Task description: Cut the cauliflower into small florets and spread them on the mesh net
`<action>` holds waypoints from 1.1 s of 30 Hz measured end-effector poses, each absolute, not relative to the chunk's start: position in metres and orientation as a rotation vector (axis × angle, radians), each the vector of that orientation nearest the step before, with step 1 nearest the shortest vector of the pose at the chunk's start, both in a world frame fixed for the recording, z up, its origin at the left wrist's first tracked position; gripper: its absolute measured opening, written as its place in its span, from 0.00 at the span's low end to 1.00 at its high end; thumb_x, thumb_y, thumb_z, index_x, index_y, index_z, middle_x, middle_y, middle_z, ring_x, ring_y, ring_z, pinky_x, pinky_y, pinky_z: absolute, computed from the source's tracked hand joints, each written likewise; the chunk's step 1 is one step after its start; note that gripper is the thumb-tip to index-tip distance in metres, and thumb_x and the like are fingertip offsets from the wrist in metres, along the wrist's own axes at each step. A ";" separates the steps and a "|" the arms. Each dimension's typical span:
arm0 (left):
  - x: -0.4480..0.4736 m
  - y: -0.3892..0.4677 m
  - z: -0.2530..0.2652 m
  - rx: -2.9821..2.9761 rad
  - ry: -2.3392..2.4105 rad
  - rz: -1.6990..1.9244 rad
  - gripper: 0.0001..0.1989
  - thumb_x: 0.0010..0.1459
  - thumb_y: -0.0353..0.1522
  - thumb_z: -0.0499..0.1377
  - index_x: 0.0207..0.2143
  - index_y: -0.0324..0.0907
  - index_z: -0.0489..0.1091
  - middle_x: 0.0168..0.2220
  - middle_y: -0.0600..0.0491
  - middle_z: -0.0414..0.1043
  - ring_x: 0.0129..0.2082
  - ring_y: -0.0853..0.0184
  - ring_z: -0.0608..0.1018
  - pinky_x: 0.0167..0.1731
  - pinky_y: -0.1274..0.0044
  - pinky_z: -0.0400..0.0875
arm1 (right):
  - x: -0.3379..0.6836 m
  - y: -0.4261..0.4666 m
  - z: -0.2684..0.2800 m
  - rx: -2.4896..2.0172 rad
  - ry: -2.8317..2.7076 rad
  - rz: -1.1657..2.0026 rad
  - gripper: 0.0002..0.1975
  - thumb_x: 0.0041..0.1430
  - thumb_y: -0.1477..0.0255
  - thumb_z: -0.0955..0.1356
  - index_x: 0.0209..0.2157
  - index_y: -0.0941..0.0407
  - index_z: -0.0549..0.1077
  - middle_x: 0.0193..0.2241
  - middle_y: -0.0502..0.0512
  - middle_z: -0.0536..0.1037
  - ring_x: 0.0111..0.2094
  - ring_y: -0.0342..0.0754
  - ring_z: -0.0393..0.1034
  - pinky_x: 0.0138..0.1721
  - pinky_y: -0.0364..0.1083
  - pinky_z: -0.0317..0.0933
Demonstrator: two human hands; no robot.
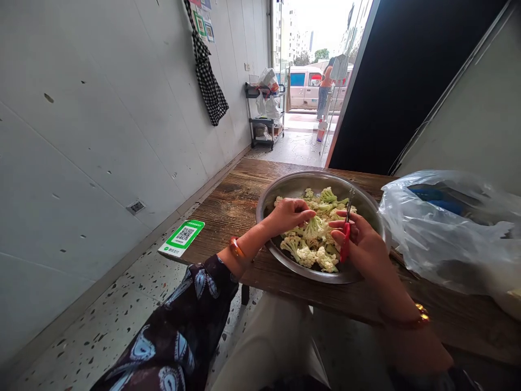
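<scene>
A wide steel bowl (280,262) on the wooden table holds many cut cauliflower florets (306,255). Over its left side, my left hand (288,213) pinches a cauliflower floret (313,227) by the stem between thumb and fingers. My right hand (362,239) is over the right side of the bowl, closed around red-handled scissors (345,241). The scissor blades point up and away from me, and the blades look close together. Part of the handles is hidden by my fingers.
The wooden table (228,214) carries a green QR code card (183,238) at its left edge. To the right of the bowl lies a clear plastic bag (448,228). A wheeled cart (266,117) stands by the doorway, with a person (324,89) outside.
</scene>
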State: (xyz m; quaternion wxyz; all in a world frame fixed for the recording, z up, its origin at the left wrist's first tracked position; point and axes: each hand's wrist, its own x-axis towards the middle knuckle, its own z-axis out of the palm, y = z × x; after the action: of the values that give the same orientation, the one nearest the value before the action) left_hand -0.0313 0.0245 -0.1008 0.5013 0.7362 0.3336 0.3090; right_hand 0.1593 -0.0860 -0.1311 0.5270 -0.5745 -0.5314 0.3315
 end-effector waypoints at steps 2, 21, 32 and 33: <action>-0.026 0.019 -0.100 1.796 0.817 0.723 0.18 0.52 0.44 0.65 0.23 0.39 0.68 0.15 0.58 0.66 0.16 0.75 0.65 0.20 0.80 0.57 | 0.161 -0.083 -0.133 -1.350 -1.280 0.785 0.32 0.52 0.56 0.75 0.55 0.52 0.67 0.47 0.60 0.80 0.48 0.54 0.76 0.50 0.54 0.70; -0.008 -0.001 -0.108 2.120 0.677 0.638 0.13 0.54 0.33 0.61 0.22 0.40 0.61 0.22 0.60 0.58 0.24 0.74 0.60 0.25 0.79 0.55 | 0.157 -0.086 -0.130 -1.458 -1.540 0.487 0.20 0.54 0.70 0.70 0.50 0.53 0.73 0.36 0.54 0.81 0.35 0.51 0.77 0.39 0.50 0.68; -0.008 0.003 -0.112 2.369 0.505 0.615 0.11 0.52 0.27 0.54 0.22 0.43 0.53 0.22 0.60 0.55 0.24 0.73 0.59 0.27 0.78 0.54 | 0.156 -0.086 -0.130 -1.453 -1.611 0.517 0.18 0.54 0.71 0.69 0.48 0.55 0.73 0.31 0.52 0.80 0.30 0.48 0.74 0.34 0.46 0.65; -0.009 0.004 -0.113 2.369 0.498 0.599 0.11 0.52 0.27 0.54 0.22 0.42 0.53 0.22 0.60 0.55 0.25 0.73 0.59 0.27 0.78 0.54 | 0.156 -0.086 -0.130 -1.441 -1.619 0.526 0.18 0.54 0.71 0.69 0.48 0.55 0.73 0.31 0.52 0.80 0.30 0.48 0.74 0.34 0.46 0.65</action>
State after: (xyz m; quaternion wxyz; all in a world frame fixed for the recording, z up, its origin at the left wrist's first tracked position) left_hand -0.0090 0.0035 -0.1126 0.3182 0.9006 0.1892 0.2277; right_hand 0.1560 -0.0863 -0.1305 0.4399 -0.5802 -0.6519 0.2119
